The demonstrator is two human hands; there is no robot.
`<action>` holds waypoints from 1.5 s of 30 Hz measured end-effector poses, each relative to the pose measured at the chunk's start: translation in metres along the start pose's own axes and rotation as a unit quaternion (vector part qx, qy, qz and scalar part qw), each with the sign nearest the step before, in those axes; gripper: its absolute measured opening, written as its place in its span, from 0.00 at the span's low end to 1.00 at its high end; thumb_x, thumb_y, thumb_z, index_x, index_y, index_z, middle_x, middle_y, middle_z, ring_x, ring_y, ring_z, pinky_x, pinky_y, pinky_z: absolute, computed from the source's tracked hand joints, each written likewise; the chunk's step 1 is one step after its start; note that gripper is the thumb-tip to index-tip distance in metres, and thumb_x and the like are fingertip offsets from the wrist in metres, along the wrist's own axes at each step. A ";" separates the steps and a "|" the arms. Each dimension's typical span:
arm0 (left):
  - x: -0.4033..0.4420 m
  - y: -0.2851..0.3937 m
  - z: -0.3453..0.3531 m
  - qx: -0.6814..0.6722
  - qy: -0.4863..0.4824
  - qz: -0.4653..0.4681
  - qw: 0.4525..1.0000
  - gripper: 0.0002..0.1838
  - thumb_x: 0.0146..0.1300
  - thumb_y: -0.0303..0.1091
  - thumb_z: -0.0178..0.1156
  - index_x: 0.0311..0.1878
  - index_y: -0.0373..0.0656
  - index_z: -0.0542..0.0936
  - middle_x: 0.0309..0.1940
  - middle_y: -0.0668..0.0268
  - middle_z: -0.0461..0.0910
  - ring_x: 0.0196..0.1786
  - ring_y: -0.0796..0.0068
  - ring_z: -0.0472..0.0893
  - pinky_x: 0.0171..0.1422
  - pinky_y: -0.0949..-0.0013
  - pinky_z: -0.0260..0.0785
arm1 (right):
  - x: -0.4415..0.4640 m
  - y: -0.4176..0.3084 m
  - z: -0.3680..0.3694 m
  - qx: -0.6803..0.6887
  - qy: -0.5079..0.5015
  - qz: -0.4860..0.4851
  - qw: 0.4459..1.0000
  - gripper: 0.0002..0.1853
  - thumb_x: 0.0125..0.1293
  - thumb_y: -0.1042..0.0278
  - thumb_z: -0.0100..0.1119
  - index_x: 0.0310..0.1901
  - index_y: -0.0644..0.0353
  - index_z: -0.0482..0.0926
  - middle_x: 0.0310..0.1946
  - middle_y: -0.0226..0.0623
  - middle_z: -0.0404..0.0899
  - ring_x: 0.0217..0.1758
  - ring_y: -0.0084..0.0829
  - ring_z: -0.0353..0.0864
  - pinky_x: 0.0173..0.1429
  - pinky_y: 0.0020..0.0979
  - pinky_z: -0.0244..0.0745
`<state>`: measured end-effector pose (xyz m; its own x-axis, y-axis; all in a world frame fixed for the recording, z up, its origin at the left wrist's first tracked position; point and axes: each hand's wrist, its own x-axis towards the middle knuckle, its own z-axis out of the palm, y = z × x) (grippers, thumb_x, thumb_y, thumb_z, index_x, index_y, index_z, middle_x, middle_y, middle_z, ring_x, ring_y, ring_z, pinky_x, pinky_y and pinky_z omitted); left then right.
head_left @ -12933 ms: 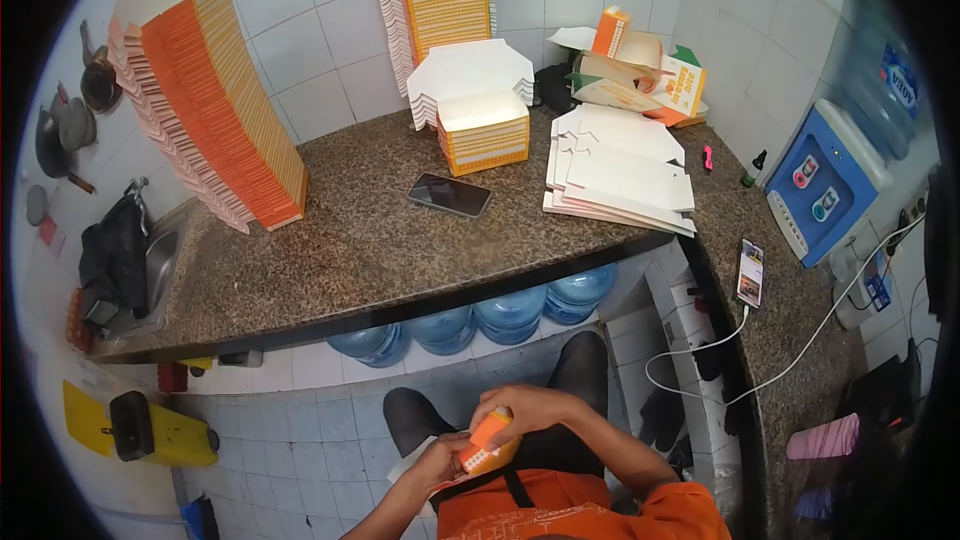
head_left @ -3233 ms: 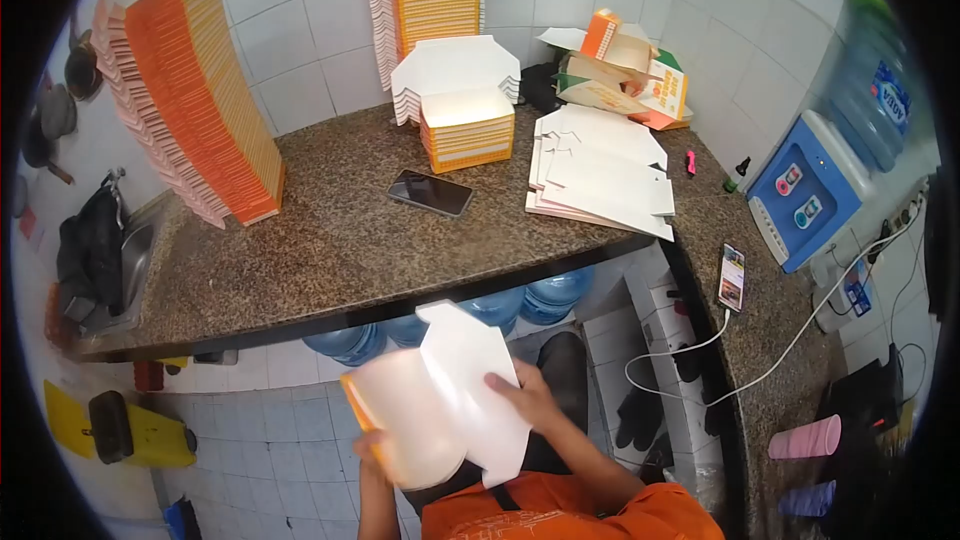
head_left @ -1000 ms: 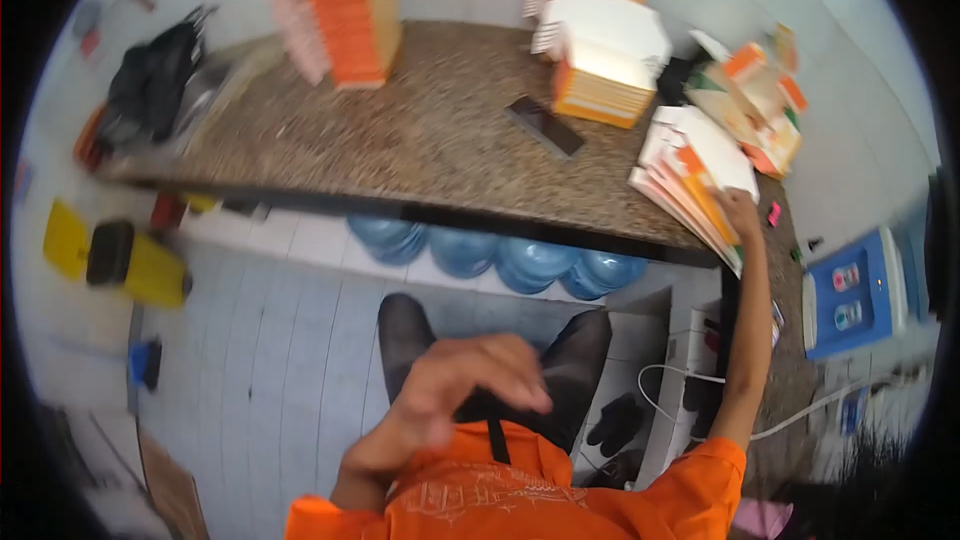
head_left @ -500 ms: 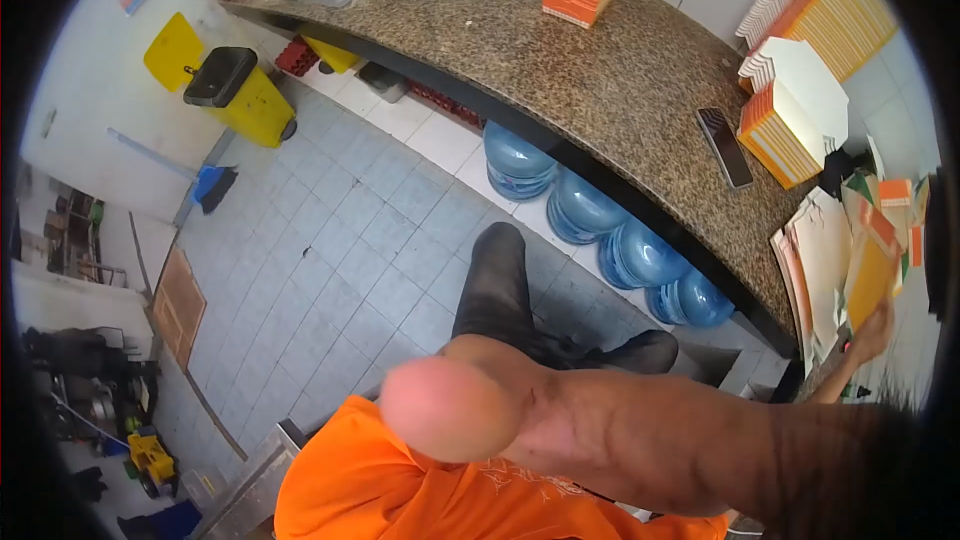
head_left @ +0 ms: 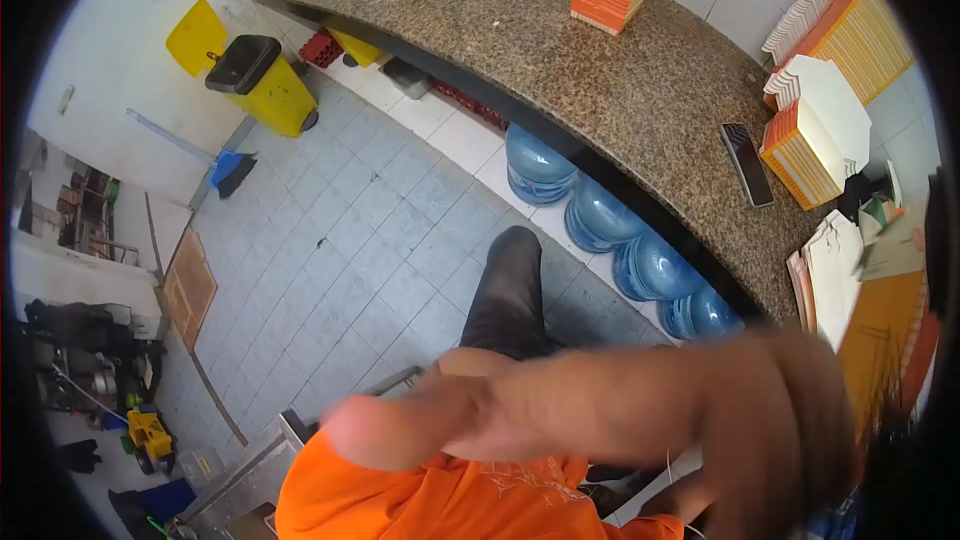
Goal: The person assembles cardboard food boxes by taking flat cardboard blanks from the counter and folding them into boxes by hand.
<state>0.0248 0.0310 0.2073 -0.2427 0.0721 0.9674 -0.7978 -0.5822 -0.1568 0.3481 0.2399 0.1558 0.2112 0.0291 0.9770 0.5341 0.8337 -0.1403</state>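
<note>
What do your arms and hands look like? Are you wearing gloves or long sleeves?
No gloves show! The big hand near the camera looks bare, with a rounded thumb tip, but it's too blurry to check for rings. My other hand can't be made out. My shirt is bright orange with a thin, pale drawing on the front, and its sleeve stops short.

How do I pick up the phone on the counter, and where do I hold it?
Pinch the phone by its two long edges, near the middle. Come from above, on the side away from the boxes. It lies flat and is long and narrow, with boxes close to its other side.
</note>
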 end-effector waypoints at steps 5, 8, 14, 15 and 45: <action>-0.018 0.057 -0.030 0.347 0.359 -0.439 0.747 0.62 0.59 0.83 0.45 0.80 0.38 0.49 0.74 0.53 0.61 0.76 0.57 0.62 0.76 0.53 0.58 | -0.049 -0.135 0.014 0.171 -0.350 0.012 0.921 0.11 0.61 0.73 0.61 0.43 0.66 0.87 0.43 0.48 0.83 0.47 0.49 0.82 0.53 0.53 0.75; -0.108 0.102 -0.047 0.155 0.463 -0.486 0.724 0.53 0.63 0.69 0.60 0.77 0.34 0.57 0.71 0.52 0.67 0.73 0.58 0.69 0.76 0.53 0.61 | -0.100 -0.190 0.029 0.210 -0.578 -0.021 0.788 0.17 0.57 0.74 0.60 0.46 0.47 0.89 0.50 0.39 0.81 0.49 0.40 0.80 0.56 0.47 0.71; -0.174 0.150 -0.028 0.440 0.488 -0.594 0.463 0.26 0.67 0.34 0.65 0.66 0.35 0.74 0.56 0.57 0.81 0.56 0.68 0.81 0.58 0.67 0.76 | -0.182 -0.175 0.034 0.152 -0.515 0.359 0.764 0.27 0.57 0.65 0.73 0.59 0.61 0.81 0.75 0.57 0.58 0.74 0.52 0.64 0.78 0.46 0.52; -0.192 0.159 -0.025 0.451 0.476 -0.591 0.470 0.27 0.67 0.36 0.66 0.65 0.35 0.74 0.54 0.56 0.82 0.53 0.70 0.82 0.53 0.68 0.77 | -0.192 -0.173 0.041 0.160 -0.430 0.525 0.717 0.25 0.58 0.69 0.74 0.57 0.70 0.80 0.68 0.55 0.70 0.67 0.45 0.73 0.71 0.41 0.64; -0.194 0.042 -0.053 0.459 0.605 -0.314 0.570 0.15 0.77 0.42 0.56 0.49 0.39 0.82 0.40 0.72 0.83 0.39 0.85 0.80 0.44 0.77 0.75 | -0.195 -0.223 0.092 0.287 -0.507 0.280 0.763 0.20 0.69 0.74 0.56 0.62 0.60 0.80 0.70 0.56 0.68 0.68 0.53 0.76 0.63 0.39 0.77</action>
<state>0.0093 0.0355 0.0024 -0.7142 0.6821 -0.1568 -0.4470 -0.2721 0.8522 0.1123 0.0990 0.0118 -0.6234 0.6380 0.4520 0.0850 0.6300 -0.7719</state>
